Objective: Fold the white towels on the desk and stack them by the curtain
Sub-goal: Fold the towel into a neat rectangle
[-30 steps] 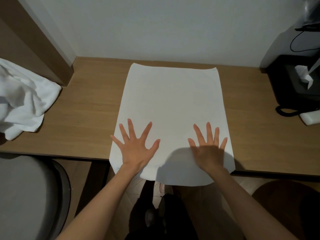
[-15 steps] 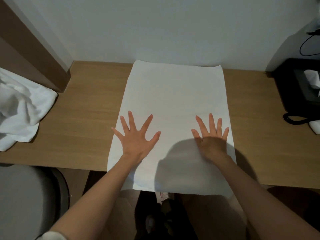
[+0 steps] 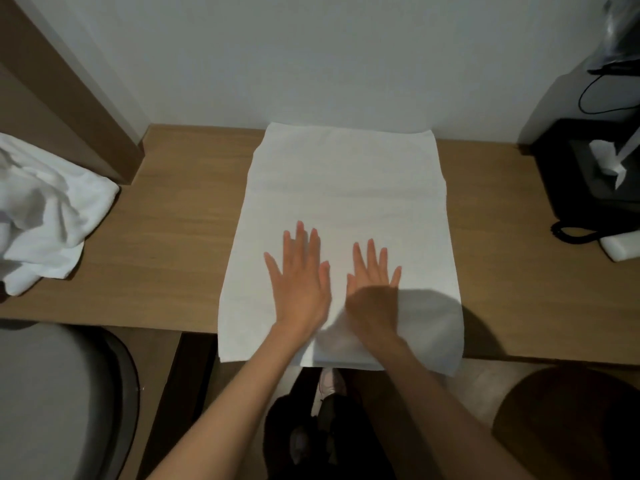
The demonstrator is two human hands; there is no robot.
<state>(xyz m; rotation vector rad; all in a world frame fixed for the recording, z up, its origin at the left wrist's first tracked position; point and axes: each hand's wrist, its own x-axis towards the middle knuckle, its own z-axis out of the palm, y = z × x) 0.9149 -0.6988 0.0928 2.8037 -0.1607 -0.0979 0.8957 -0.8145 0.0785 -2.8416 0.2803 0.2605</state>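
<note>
A white towel [image 3: 346, 188] lies spread flat on the wooden desk [image 3: 166, 244], its far edge against the wall and its near edge hanging over the desk's front. My left hand [image 3: 299, 282] and my right hand [image 3: 372, 285] both rest flat on the towel's middle, fingers straight, close side by side. A crumpled heap of white towels [image 3: 45, 216] sits at the desk's left end, beside a brown curtain or panel [image 3: 65, 98].
A black phone with a coiled cord [image 3: 588, 188] and a white object [image 3: 623, 247] stand at the desk's right end. A grey chair seat [image 3: 52, 403] is below the desk on the left. My feet show below the desk's edge.
Both hands have slid inward from the towel's sides to its middle and their fingers have come closer together. The towel has stayed flat in place.
</note>
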